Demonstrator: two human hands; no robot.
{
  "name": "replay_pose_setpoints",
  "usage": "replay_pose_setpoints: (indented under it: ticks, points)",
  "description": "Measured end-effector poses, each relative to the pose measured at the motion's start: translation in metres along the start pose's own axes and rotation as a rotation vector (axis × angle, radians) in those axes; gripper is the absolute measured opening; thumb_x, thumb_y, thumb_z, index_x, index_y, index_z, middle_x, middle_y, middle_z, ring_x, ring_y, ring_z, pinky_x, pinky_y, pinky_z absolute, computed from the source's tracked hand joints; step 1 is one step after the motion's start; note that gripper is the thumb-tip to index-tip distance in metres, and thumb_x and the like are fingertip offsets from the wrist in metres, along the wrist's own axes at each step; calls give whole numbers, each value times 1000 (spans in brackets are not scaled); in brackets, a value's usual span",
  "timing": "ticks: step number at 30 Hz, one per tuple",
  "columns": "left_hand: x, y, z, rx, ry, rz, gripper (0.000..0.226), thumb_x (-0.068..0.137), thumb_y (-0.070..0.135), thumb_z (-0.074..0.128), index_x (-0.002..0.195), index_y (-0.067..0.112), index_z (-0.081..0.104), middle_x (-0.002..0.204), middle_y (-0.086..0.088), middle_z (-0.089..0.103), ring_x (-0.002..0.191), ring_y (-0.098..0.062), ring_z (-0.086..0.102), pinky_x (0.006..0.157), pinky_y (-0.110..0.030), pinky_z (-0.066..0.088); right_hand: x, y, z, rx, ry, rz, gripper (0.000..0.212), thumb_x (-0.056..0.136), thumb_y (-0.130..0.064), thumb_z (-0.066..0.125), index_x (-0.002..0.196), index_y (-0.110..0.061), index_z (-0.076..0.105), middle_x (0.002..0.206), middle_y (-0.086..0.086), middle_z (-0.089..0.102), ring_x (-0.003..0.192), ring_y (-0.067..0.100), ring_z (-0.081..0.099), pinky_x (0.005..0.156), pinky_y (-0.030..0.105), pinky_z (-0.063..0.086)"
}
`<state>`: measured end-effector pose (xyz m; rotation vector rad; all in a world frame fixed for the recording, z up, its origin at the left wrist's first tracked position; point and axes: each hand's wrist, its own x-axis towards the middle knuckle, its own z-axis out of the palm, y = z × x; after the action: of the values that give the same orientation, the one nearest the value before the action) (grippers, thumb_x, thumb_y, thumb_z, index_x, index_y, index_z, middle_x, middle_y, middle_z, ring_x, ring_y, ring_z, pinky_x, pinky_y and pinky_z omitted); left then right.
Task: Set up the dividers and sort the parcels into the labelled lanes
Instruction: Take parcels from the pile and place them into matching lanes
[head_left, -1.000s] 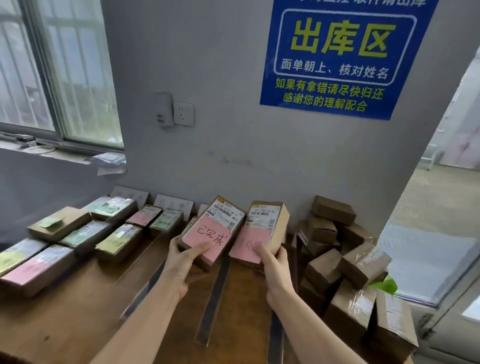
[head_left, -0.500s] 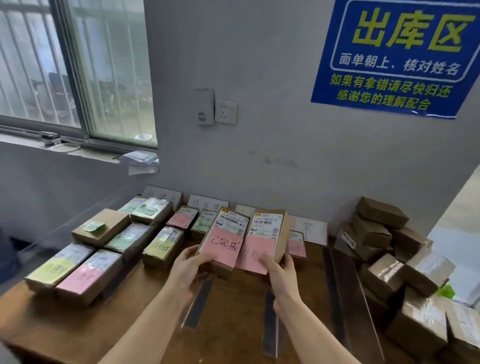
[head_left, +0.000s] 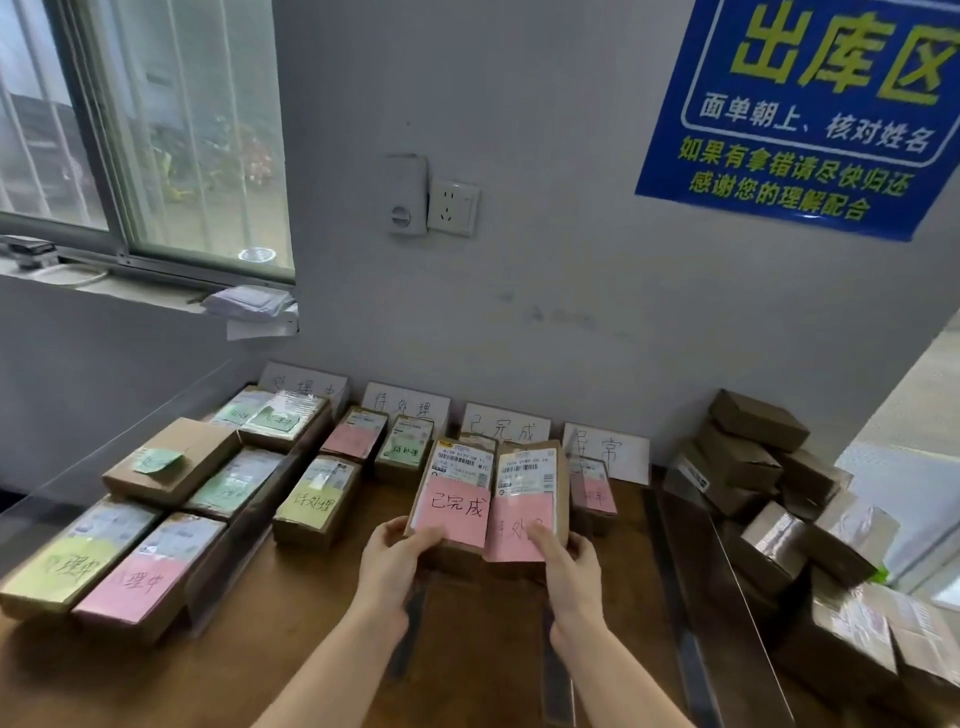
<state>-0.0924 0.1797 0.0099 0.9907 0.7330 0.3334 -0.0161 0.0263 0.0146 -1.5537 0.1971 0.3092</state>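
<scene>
My left hand (head_left: 390, 556) grips a brown parcel (head_left: 457, 488) with a pink note reading 已完成. My right hand (head_left: 563, 558) grips a second parcel (head_left: 527, 486) with a pink note, its thumb over the writing. Both parcels are held side by side above the wooden table (head_left: 291, 613), in front of the white lane label 已完成 (head_left: 506, 423). Other white labels (head_left: 406, 402) lean on the wall. Clear dividers (head_left: 727, 582) stand on the table between lanes. Several sorted parcels (head_left: 317, 501) with green, yellow and pink notes lie in the left lanes.
A pile of unsorted brown boxes (head_left: 769, 483) is stacked at the table's right end. One small parcel (head_left: 592, 486) sits before the rightmost label. A window sill with papers (head_left: 249, 306) is at the left; a socket (head_left: 452, 208) and a blue sign (head_left: 810, 104) are on the wall.
The view has swung left and closer to the table. Both hands with their two parcels have moved toward the lane labels and lowered a little.
</scene>
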Motion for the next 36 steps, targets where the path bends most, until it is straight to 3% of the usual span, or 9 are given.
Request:
replay_pose_setpoints:
  ticks: [7,11,18,25,29,33,36]
  points:
    - [25,-32,33,27,35,-116,47,82,12,77,120,14,50,112,-17,65,99,-33,67,88,-51,57,40,-6,-16,-3,79,-22,58,83,-31,77,130,-17,46,115,6,63,108,24,61,95,47,54]
    - [45,-51,43,52,115,-201,51,82,14,77,124,13,47,114,-16,63,100,-31,65,88,-46,57,63,-6,-21,-11,71,-6,52,83,-32,77,123,-22,45,117,7,64,108,24,62,94,48,54]
    - [87,-68,46,76,239,-257,59,85,9,74,134,9,42,123,-18,58,108,-31,59,86,-43,55,96,-3,-23,-10,10,30,51,83,-31,76,122,-23,44,110,4,65,99,19,64,78,37,59]
    - [118,-79,44,101,348,-299,62,89,7,69,142,9,39,136,-20,50,120,-36,54,96,-47,52,117,3,-20,-24,-35,73,53,82,-34,77,124,-25,45,113,4,66,102,21,65,89,47,57]
    - [131,-84,44,128,372,-307,63,89,5,68,144,12,39,138,-18,50,121,-35,53,95,-46,53,123,7,-19,-39,-51,89,53,83,-34,77,125,-25,45,113,4,66,103,21,65,89,46,57]
    - [136,-89,46,310,444,-283,59,92,9,61,147,18,39,136,-15,51,114,-33,56,89,-45,54,127,7,-20,-50,-60,97,53,83,-34,76,125,-25,45,112,4,66,103,21,65,91,47,57]
    - [130,-87,58,533,467,-241,54,98,13,49,149,16,33,143,-18,38,118,-38,50,89,-41,50,129,4,-20,-53,-69,104,54,83,-34,76,126,-25,45,112,4,66,103,21,65,91,47,57]
